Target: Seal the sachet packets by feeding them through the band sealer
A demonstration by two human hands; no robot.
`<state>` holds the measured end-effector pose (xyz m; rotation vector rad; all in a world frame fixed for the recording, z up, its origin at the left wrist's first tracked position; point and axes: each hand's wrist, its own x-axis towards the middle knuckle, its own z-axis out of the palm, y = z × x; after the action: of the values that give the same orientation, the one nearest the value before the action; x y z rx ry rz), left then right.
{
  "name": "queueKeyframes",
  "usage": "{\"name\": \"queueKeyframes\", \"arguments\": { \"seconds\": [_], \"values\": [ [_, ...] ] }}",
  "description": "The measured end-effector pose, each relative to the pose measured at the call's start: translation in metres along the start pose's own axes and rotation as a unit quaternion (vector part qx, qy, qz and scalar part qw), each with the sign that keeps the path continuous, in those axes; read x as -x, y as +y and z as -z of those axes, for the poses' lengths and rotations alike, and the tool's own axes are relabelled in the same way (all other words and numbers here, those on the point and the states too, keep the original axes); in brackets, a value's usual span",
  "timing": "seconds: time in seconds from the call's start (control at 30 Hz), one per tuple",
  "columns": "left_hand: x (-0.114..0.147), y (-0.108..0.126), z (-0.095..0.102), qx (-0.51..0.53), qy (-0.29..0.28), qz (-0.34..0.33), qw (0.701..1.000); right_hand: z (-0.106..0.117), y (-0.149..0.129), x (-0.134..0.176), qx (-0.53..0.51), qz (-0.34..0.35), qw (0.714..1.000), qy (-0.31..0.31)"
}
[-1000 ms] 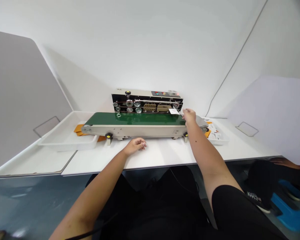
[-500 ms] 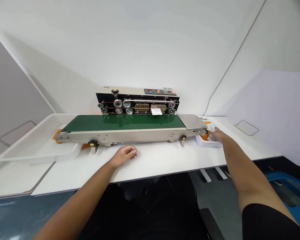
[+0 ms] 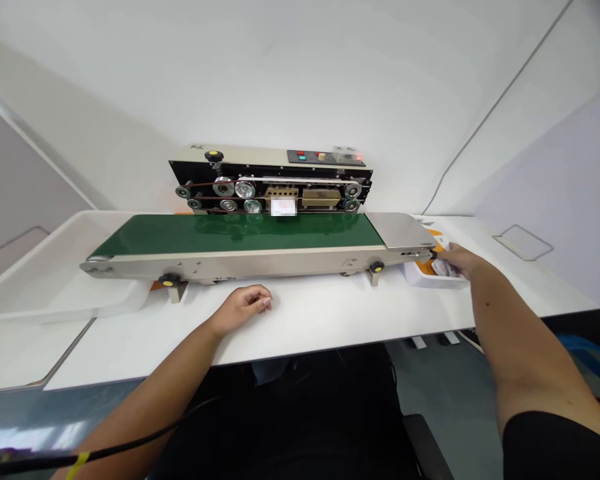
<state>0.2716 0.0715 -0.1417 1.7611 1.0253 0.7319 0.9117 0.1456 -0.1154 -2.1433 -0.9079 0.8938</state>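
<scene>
Nearest, the left hand (image 3: 243,308) rests close to the front edge of the bench (image 3: 320,320), its fingers loosely curled, the thumb apart from the palm and nothing visible between them. Toward the bench's right end, the right hand (image 3: 457,259) reaches down into the small tray (image 3: 433,281), its fingers at the white packets (image 3: 445,268) beside some orange pieces (image 3: 426,268). The fingertips are hidden, so I cannot tell whether they are clamped on a packet.

The step in hand looks like picking from this tray; lifting a single packet clear calls for a light pinch on one edge.

Beyond lies the green conveyor belt (image 3: 240,233), its left end over the large tray (image 3: 60,313). Handwritten marks show on the conveyor's front side — none legible. At the belt's back edge, a white card (image 3: 283,207) stands against the sealing machine (image 3: 260,171), its print blurred out. The control panel (image 3: 313,158) above has coloured buttons — no brand or lettering can be read.
</scene>
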Motion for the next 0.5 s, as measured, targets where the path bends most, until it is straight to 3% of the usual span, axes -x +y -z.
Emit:
{"name": "queueKeyframes", "arguments": {
  "seconds": [0.17, 0.3, 0.5],
  "values": [
    [0.0, 0.004, -0.002, 0.007, 0.004, 0.008, 1.0, -0.012, -0.006, 0.009, -0.111, 0.028, 0.987, -0.115],
    [0.0, 0.004, -0.002, 0.002, 0.008, 0.009, 1.0, -0.022, -0.011, 0.011, -0.119, 0.03, 0.981, -0.152],
    [-0.001, 0.001, -0.002, 0.005, 0.022, 0.008, 1.0, -0.013, -0.01, 0.017, -0.177, 0.044, 0.965, -0.189]
  ]
}}
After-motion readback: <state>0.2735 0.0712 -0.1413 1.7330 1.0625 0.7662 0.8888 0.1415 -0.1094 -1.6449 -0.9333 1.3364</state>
